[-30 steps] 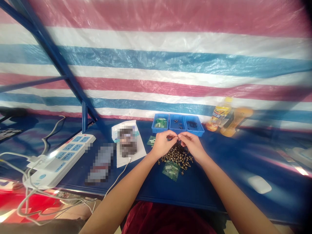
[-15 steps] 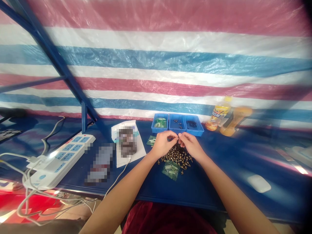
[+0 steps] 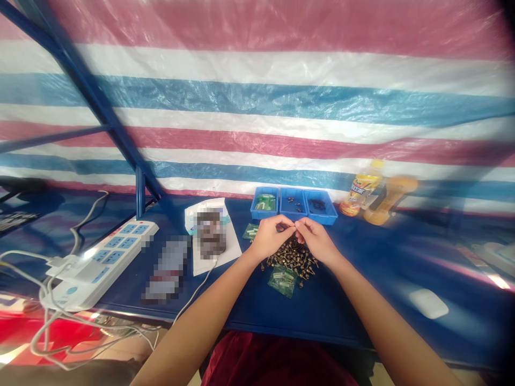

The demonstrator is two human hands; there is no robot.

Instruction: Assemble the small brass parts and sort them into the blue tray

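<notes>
1. Red, white and blue striped tarpaulin, glossy and wrinkled like woven plastic, hangs behind the worktop.
2. The worktop is a smooth, dark blue surface.
3. A long white power strip with pale blue socket faces lies at the left, white cables looping off its near end.
4. Two drink bottles stand at the back right: one with a yellow cap and printed label, the other blurred and orange.
5. Three blue, open rectangular bins sit side by side beyond the hands: the left bin has green-and-clear packets, the middle bin a few small metal pieces, the right bin dark bits too small to identify.
6. The left hand curves thumb and forefinger into a ring, their tips close together; the right hand brings its thumb and forefinger together, meeting the left fingertips.
7. A loose heap of brass-coloured screw-like fittings spreads directly below and in front of the hands.
8. A shiny green-and-clear plastic packet touches the heap's near edge.
9. Whether the fingers clamp a tiny piece where they meet, I cannot tell.
</notes>
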